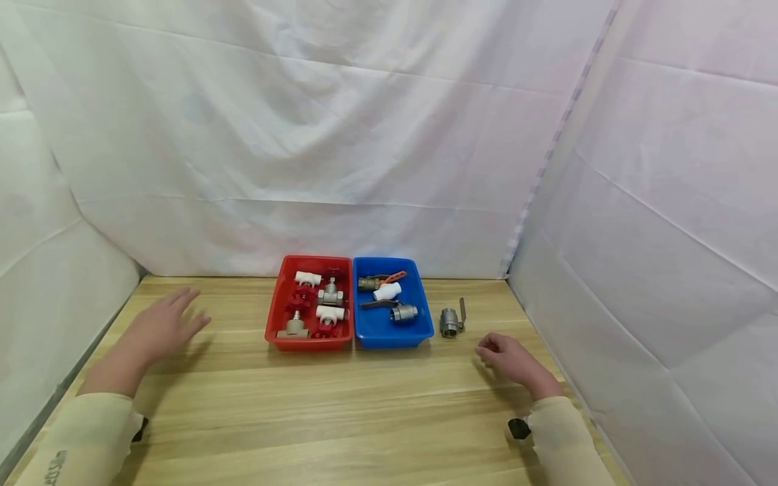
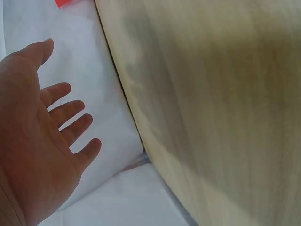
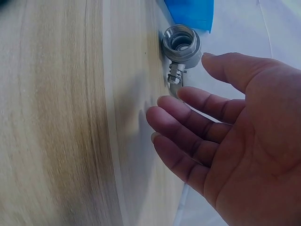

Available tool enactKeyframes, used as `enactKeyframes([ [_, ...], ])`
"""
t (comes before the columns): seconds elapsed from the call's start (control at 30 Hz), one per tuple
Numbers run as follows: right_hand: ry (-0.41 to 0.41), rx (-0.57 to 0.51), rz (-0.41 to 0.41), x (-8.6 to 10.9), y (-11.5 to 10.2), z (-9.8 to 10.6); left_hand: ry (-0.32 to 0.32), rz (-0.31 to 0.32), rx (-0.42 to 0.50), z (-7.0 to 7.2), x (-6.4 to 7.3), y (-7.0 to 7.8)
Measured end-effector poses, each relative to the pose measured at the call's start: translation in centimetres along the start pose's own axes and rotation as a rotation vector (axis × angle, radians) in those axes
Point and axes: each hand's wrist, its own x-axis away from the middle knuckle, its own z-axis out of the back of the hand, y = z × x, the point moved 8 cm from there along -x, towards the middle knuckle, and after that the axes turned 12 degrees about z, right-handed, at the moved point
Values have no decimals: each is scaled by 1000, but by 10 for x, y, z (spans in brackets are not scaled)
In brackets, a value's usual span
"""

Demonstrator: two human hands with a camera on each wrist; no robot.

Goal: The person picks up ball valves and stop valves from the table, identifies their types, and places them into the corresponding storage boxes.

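Note:
A metal ball valve (image 1: pixel 450 322) with a lever handle stands on the table, right of the blue bin (image 1: pixel 394 341). Just to its front right hovers my right hand (image 1: pixel 509 356), fingers loosely bent and holding nothing. In the right wrist view the valve (image 3: pixel 181 44) shows its threaded opening beyond the fingertips (image 3: pixel 162 117). My left hand (image 1: pixel 161 327) is over the table's left side, fingers spread, with nothing in it. The left wrist view shows its palm (image 2: pixel 40 155) bare. The blue bin holds several lever valves, among them a white valve (image 1: pixel 387 291) and a metal one (image 1: pixel 404 312).
Against the blue bin's left side stands a red bin (image 1: pixel 310 345) with several valves that have round red handwheels, such as a white one (image 1: pixel 330 314). White cloth (image 1: pixel 328 135) hangs behind and at both sides of the wooden table (image 1: pixel 316 418).

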Motion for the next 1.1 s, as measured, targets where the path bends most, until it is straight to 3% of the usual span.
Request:
enactKeyframes([
  [0.13,-3,-4,5,-2,-5,-1,-18,2,44,-6,2,-3],
  [0.37,63,108,23,-15,-19,-4,-43,14,95,-12,6,-6],
  [0.67,148,140,-94,-44,-33,-5,-44,7,98,-19,9,-6],
  [0.93,70,175,-190,-65,-36,-10,-23,1,93,-18,8,-4],
  [1.1,66,198,-240,-74,-41,-11,-22,-2,101,-18,7,-3],
])
